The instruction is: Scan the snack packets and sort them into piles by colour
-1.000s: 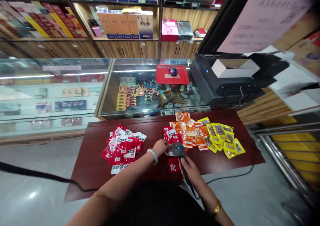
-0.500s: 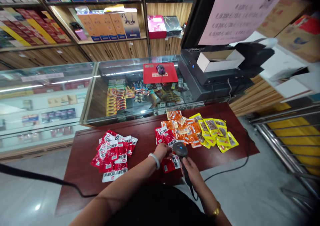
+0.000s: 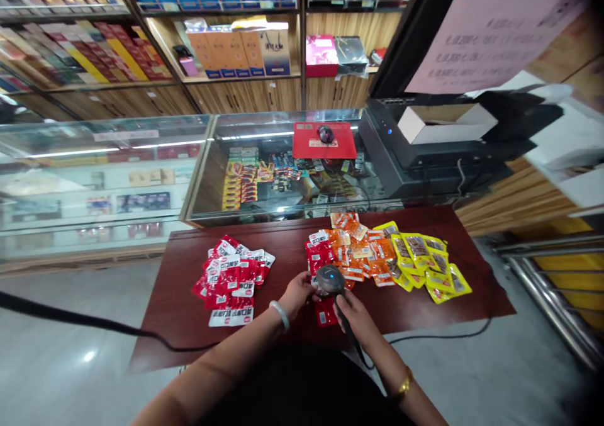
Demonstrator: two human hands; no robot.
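Gripping scanner (image 3: 331,279) with right hand (image 3: 359,318), pinching red packet (image 3: 325,313) with left hand (image 3: 298,291) just below it, low over table (image 3: 283,250) near front edge; better to keep packet flat, barcode facing scanner head, steady.

Both bare forearms reach forward over the near edge of the desk (image 3: 179,300) and converge near its middle. The left hand (image 3: 298,289) lies palm-down with its fingers curled (tips hidden). The right hand (image 3: 358,318) is just beside it, closed in a firm grip.
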